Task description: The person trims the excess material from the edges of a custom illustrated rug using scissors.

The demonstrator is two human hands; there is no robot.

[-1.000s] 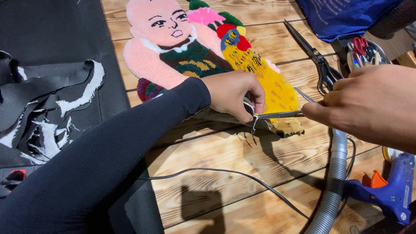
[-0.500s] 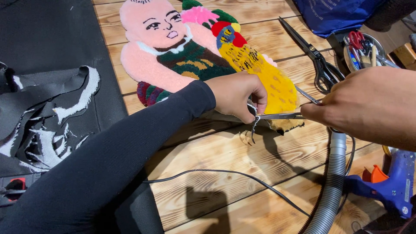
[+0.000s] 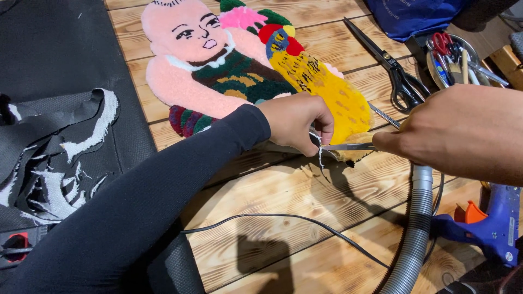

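Nearest the camera, a black cable (image 3: 305, 220) crosses the wooden surface (image 3: 305, 190), and a grey ribbed hose (image 3: 415, 234) runs off the lower edge. To the right lies a blue glue gun (image 3: 498, 223), partly cut off by the frame. On the left, scraps of black backing fabric (image 3: 60, 158) with white frayed edges lie on a black mat (image 3: 65, 54). In the middle, the left hand (image 3: 297, 122), its arm in a black sleeve, pinches a thin white strip (image 3: 318, 147) at the lower edge of a tufted rug (image 3: 239, 71) between thumb and fingers, closed tight on it. The right hand (image 3: 463, 133) is clamped around small scissors (image 3: 348, 146); their handles are hidden inside the fist, and only the blades show, close together, with the tips at the strip. Whether the blades touch the strip cannot be made out. The rug lies flat on the surface, showing a pink figure and a yellow bird; its lower edge is covered by the left hand. Farther off lie large black scissors (image 3: 389, 62), a round tin of tools (image 3: 452, 57), and a blue bag (image 3: 414, 16) cut by the top edge.
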